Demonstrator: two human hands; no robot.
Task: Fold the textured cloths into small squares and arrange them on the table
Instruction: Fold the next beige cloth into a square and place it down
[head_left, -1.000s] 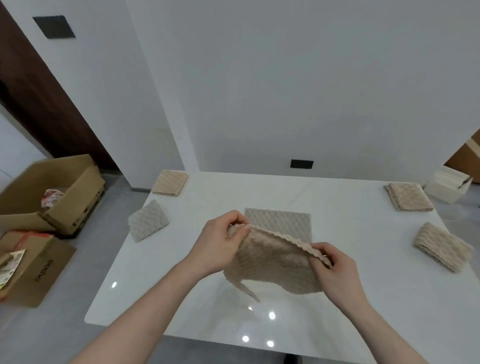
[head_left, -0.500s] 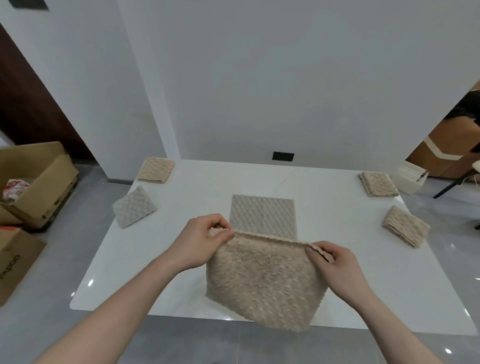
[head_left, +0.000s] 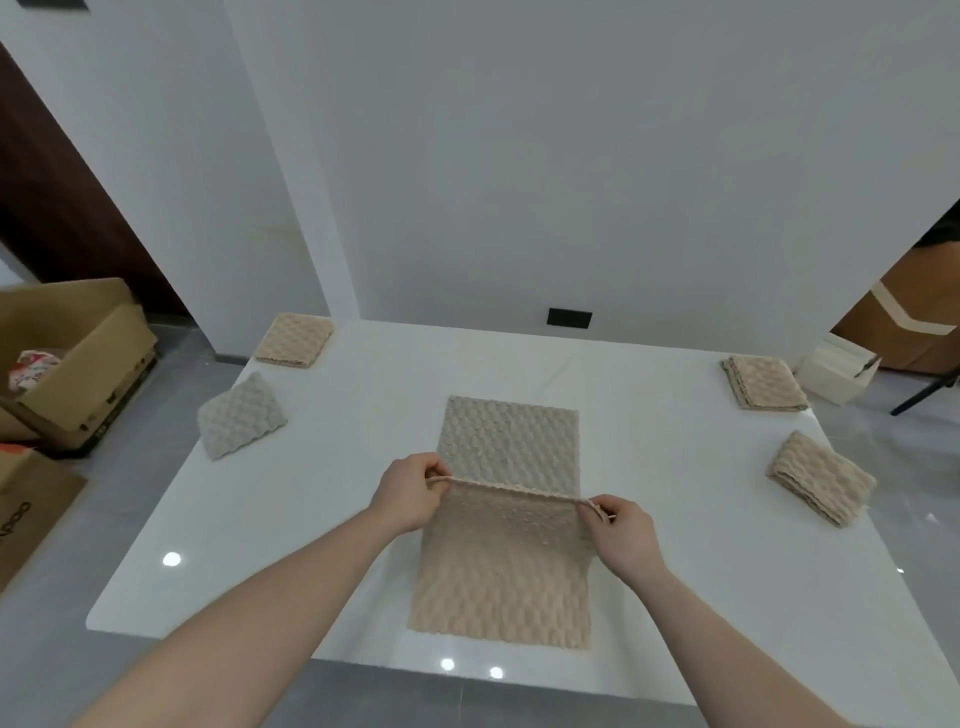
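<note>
Hands: your left hand (head_left: 410, 491) and right hand (head_left: 621, 535) each pinch a top corner of the beige cloth (head_left: 506, 569), which hangs over the table (head_left: 322, 519). Lay it flat, keeping the corners level, before folding.

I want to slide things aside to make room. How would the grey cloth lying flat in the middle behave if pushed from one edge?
The grey cloth lies limp and flat on the table, so it would probably bunch rather than slide whole. Its bumpy weave may grip a little, though the glossy top might let it slip. It looks light.
</note>
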